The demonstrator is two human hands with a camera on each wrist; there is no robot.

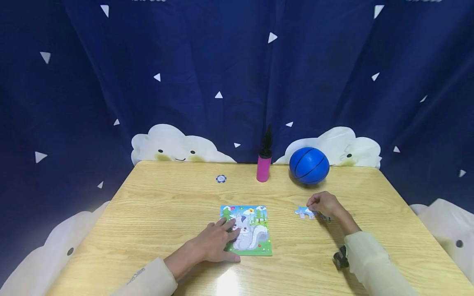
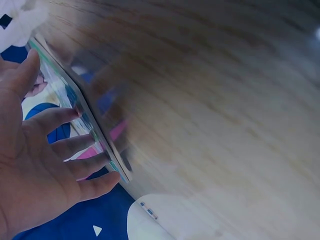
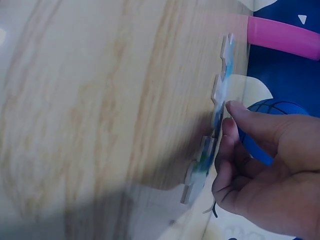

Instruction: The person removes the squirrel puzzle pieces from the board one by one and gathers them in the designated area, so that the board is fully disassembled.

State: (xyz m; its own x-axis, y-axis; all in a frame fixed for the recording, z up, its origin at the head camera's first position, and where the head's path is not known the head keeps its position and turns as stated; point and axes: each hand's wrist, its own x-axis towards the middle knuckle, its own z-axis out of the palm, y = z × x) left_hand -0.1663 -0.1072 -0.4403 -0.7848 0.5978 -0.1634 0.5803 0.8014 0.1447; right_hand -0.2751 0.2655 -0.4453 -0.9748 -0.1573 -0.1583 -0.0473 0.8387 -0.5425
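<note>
A square jigsaw puzzle [image 1: 256,238] with a grey squirrel picture lies on the table. My left hand [image 1: 219,239] rests across its left side, fingers straight and spread, the thumb at its lower edge. In the left wrist view the fingertips touch the puzzle's face. To the right, a few puzzle pieces [image 1: 303,213] lie together, blue and grey, with a darker green one [image 1: 327,219] partly under my right hand. That right hand [image 1: 326,204] has curled fingers, its thumb and forefinger pinching at a puzzle piece [image 3: 218,95]; the fingertips hide the exact contact.
Behind the pieces sits a blue ball [image 1: 309,165]. A pink hand pump [image 1: 263,167] with a black top stands left of it. A blue-and-white poker chip [image 1: 221,179] lies farther left. A dark blue curtain [image 1: 237,61] hangs along the table's back edge.
</note>
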